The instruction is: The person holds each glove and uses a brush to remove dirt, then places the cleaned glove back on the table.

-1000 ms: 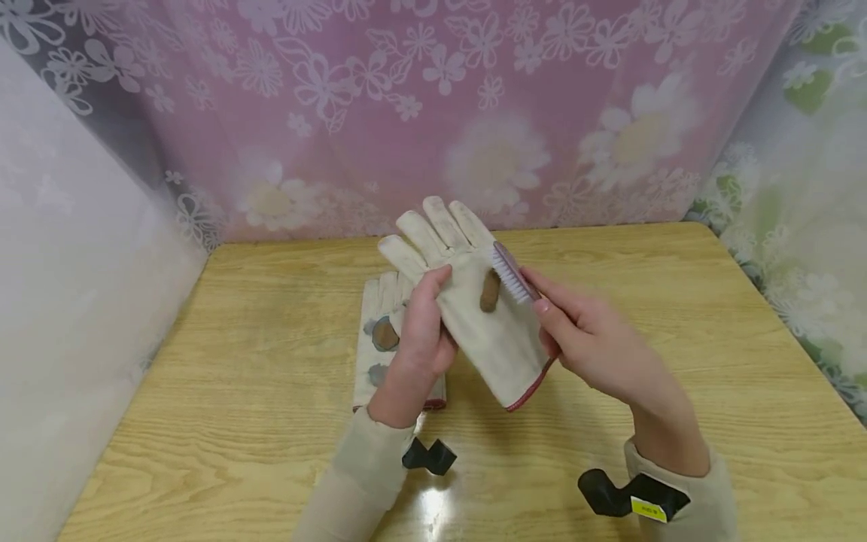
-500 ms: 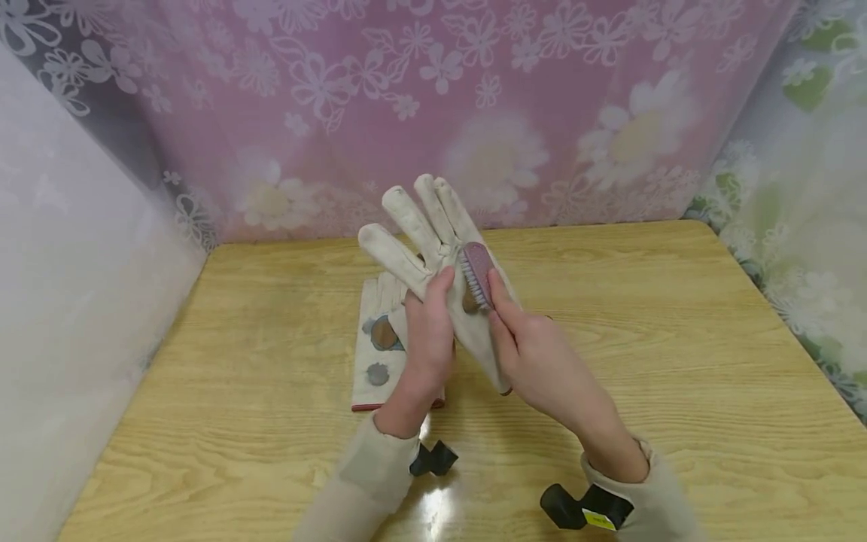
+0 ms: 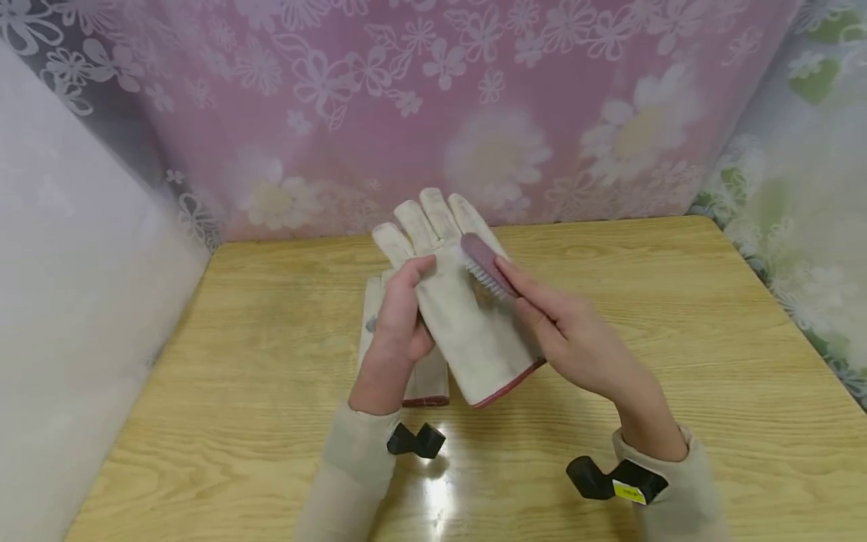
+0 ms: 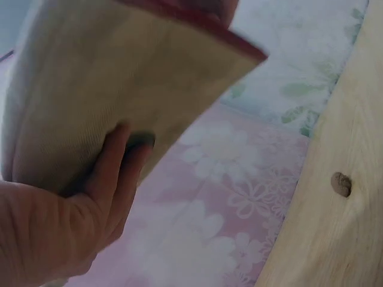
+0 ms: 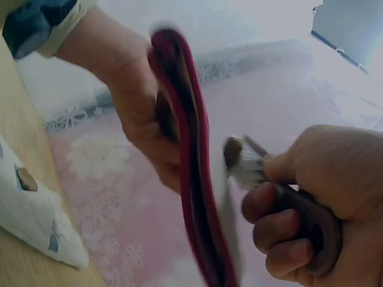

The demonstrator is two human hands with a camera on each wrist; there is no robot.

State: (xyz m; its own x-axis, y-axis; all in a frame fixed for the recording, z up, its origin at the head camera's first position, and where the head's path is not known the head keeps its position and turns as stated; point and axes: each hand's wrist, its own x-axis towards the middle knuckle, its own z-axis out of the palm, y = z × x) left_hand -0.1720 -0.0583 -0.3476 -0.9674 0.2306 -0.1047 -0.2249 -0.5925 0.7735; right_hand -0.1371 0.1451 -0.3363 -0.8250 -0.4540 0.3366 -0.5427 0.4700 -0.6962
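Note:
My left hand [image 3: 404, 316] grips a cream cotton work glove [image 3: 467, 331] with red cuff trim by its side, thumb across the front and fingers behind. The glove is raised and tilted, its fingers pointing away. My right hand [image 3: 588, 339] holds a mauve scrubbing brush [image 3: 479, 252], fingers wrapped round its looped handle in the right wrist view. White bristles [image 5: 246, 170] are at the glove's face, beside a brown lump [image 5: 233, 149] on it. A second cream glove [image 3: 428, 376] lies on the table beneath, partly hidden by my left hand and the raised glove.
The wood-grain table [image 3: 244, 421] meets a pink flowered curtain [image 3: 379, 143] at the back, with pale coverings at both sides. A small brown lump [image 4: 342, 184] lies on the tabletop in the left wrist view. Black wrist cameras [image 3: 416, 440] sit on both sleeves.
The held glove turned toward edge-on, then back to facing up, ending slightly left. The brush moved left across its palm. My left hand shifted left, covering more of the lower glove.

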